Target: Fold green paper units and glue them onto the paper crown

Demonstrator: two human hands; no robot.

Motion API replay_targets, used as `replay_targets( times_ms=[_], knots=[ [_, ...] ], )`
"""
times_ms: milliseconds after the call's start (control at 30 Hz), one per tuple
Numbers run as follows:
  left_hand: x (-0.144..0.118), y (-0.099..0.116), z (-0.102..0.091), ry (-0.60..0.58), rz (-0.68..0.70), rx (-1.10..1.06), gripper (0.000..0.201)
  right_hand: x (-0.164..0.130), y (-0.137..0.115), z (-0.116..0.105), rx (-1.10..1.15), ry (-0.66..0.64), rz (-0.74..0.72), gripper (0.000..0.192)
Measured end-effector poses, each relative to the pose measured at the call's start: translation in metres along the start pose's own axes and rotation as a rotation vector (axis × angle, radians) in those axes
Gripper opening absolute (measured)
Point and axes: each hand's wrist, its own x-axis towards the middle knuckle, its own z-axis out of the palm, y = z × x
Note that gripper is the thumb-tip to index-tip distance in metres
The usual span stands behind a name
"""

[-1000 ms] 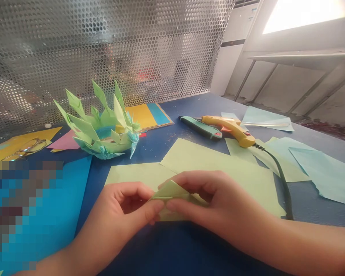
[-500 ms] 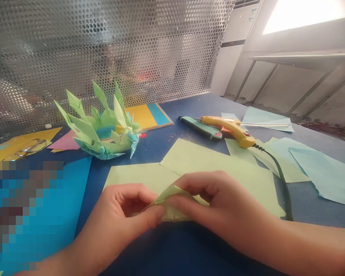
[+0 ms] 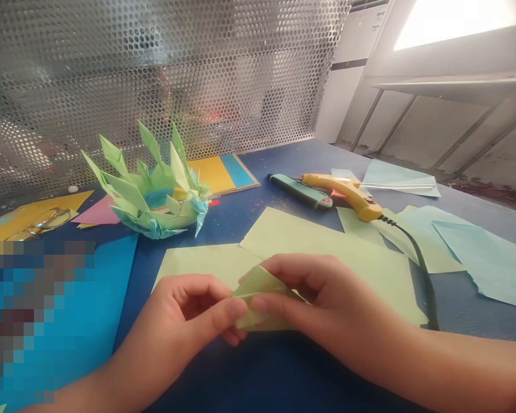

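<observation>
A small piece of folded light-green paper [image 3: 260, 282] is pinched between my two hands, close to the table's front. My left hand [image 3: 198, 310] grips its left end with thumb and fingers. From the other side, my right hand [image 3: 316, 295] presses the paper between thumb and forefinger, hiding part of it. Below and behind the hands lie larger light-green sheets [image 3: 348, 261]. To the left stands a ring of folded green and blue paper [image 3: 155, 221] with tall pointed pieces sticking up.
Beyond the sheets, a green utility knife [image 3: 303, 193] lies against a yellow glue gun [image 3: 344, 192], whose black cord [image 3: 421, 258] runs toward me. Pale blue sheets [image 3: 490, 246] lie at right. Glasses [image 3: 38, 223] rest on yellow paper at left. A perforated metal panel [image 3: 176, 74] stands behind.
The folded paper has turned in my fingers, and its upper flap now stands higher. My left thumb has shifted up slightly. The things on the table have stayed in place.
</observation>
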Motion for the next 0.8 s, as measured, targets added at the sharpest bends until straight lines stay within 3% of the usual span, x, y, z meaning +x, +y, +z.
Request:
replay_targets(
  times_ms=[233, 400, 567, 800],
  knots=[
    [-0.0019, 0.0018, 0.0001, -0.056, -0.040, 0.043, 0.020, -0.0014, 0.0008, 0.0005, -0.011, -0.040, 0.047, 0.019],
    [-0.0030, 0.0003, 0.0019, -0.074, -0.067, 0.134, 0.035, -0.0006, 0.0013, 0.0010, 0.010, -0.089, 0.109, 0.022],
    [-0.0031, 0.0044, 0.0005, -0.099, -0.045, 0.107, 0.035, 0.0004, 0.0013, 0.0005, -0.024, -0.085, 0.108, 0.021],
    [-0.0054, 0.0038, -0.0001, -0.052, -0.046, 0.142, 0.036, 0.0001, -0.0016, -0.0003, 0.106, -0.075, 0.194, 0.026]
  ],
)
